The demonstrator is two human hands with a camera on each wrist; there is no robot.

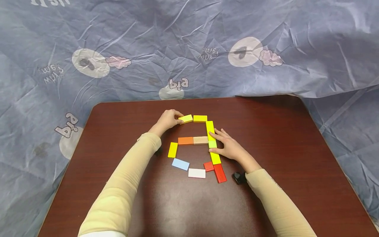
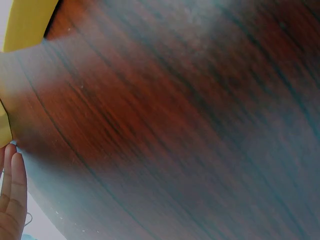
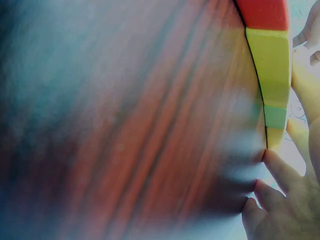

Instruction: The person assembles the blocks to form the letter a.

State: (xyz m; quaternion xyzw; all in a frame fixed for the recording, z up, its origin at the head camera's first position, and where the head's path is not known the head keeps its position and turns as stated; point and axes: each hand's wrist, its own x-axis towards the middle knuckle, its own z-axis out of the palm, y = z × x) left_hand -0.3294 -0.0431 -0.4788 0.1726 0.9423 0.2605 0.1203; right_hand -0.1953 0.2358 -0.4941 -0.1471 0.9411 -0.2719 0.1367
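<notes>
At the far side of the layout my left hand (image 1: 168,119) pinches the left end of a yellow block (image 1: 186,118) between thumb and fingers. That block lies slightly slanted, its right end close to another yellow block (image 1: 200,118). My right hand (image 1: 229,146) rests over a column of blocks, fingers spread, with fingertips on an upper yellow block (image 1: 210,126) and the thumb near a lower yellow block (image 1: 215,158). Between these two sits a small light-green block (image 1: 212,144). In the right wrist view the fingers (image 3: 280,172) lie along the column's side.
An orange block (image 1: 185,141) and a natural wood block (image 1: 200,140) form a crossbar left of the column. Below curve a yellow block (image 1: 173,150), a light-blue block (image 1: 180,164), a white block (image 1: 196,173) and two red blocks (image 1: 220,173). All lie on a brown table (image 1: 266,197).
</notes>
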